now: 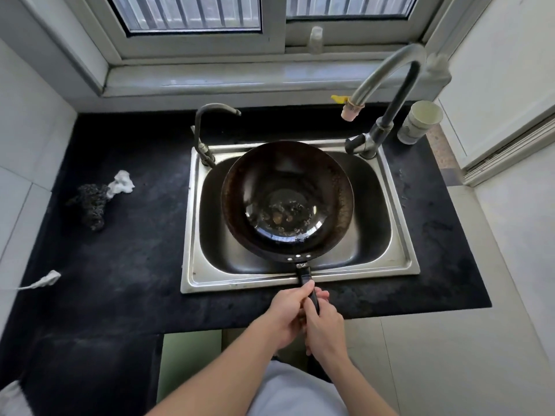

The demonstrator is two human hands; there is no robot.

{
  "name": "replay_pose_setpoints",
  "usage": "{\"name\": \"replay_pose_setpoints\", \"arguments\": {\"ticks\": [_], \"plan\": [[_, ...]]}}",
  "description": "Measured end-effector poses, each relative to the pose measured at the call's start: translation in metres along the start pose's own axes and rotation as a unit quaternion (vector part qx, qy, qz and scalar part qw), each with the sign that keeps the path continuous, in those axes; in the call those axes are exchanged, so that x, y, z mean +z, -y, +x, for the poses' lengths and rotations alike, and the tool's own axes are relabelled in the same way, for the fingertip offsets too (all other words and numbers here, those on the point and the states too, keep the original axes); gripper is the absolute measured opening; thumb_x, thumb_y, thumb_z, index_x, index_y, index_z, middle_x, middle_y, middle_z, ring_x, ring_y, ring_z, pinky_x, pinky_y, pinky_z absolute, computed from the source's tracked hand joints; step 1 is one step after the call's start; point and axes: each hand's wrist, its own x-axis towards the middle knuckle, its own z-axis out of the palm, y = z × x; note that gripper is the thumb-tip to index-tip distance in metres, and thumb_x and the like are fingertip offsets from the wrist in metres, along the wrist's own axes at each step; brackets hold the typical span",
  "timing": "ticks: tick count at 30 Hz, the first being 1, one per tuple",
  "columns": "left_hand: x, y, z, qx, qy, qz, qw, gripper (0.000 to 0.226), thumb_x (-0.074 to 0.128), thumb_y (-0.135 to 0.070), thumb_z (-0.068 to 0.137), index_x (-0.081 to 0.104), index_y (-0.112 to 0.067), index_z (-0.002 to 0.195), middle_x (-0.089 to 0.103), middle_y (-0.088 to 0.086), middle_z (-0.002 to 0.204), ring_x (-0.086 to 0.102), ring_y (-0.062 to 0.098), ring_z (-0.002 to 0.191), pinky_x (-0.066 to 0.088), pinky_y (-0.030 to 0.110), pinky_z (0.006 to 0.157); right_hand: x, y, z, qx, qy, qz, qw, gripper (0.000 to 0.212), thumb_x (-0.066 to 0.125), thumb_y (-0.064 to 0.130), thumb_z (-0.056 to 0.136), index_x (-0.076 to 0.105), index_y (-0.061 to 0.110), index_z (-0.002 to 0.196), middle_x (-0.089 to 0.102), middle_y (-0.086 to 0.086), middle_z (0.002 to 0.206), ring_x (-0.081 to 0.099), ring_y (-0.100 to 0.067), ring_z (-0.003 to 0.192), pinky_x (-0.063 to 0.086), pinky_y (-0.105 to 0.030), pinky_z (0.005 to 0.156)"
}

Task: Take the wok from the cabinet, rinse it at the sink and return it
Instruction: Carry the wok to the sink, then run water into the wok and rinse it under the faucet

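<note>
The wok (286, 202) is seen in the sink (401, 223) at the centre of the frame, its handle (304, 276) reaching across the front rim toward the lower edge. The handle is clasped by both hands: the grip of the left hand (286, 312) is closed round it, and that of the right hand (326, 328) is curled round it just behind. What appears to be a shallow pool of water with specks lies in the wok's bottom, though glare leaves this uncertain. No stream is seen at the tap (387, 76), upper right. Fetching is judged done and rinsing under way; emptying and returning the wok are left.
</note>
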Motion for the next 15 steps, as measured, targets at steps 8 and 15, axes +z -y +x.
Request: {"name": "replay_pose_setpoints", "arguments": {"ticks": [8, 15], "plan": [[0.005, -0.003, 0.005, 0.012, -0.023, -0.006, 1.000, 0.021, 0.059, -0.021, 0.097, 0.067, -0.002, 0.092, 0.069, 0.015, 0.096, 0.067, 0.023, 0.083, 0.059, 0.031, 0.073, -0.010, 0.002, 0.011, 0.047, 0.089, 0.013, 0.995, 0.027, 0.049, 0.033, 0.097, 0.068, 0.016, 0.089, 0.070, -0.001, 0.084, 0.066, -0.019, 0.081, 0.057, -0.050, 0.081], [0.017, 0.006, 0.004, 0.053, -0.067, -0.042, 0.995, 0.023, 0.057, -0.023, 0.098, 0.065, -0.004, 0.090, 0.064, 0.011, 0.081, 0.069, 0.028, 0.081, 0.058, 0.046, 0.085, -0.090, 0.019, 0.054, 0.017, 0.181, -0.159, 0.970, 0.037, 0.058, 0.040, 0.092, 0.073, 0.014, 0.069, 0.068, 0.005, 0.061, 0.062, -0.009, 0.060, 0.054, -0.031, 0.070]]}}
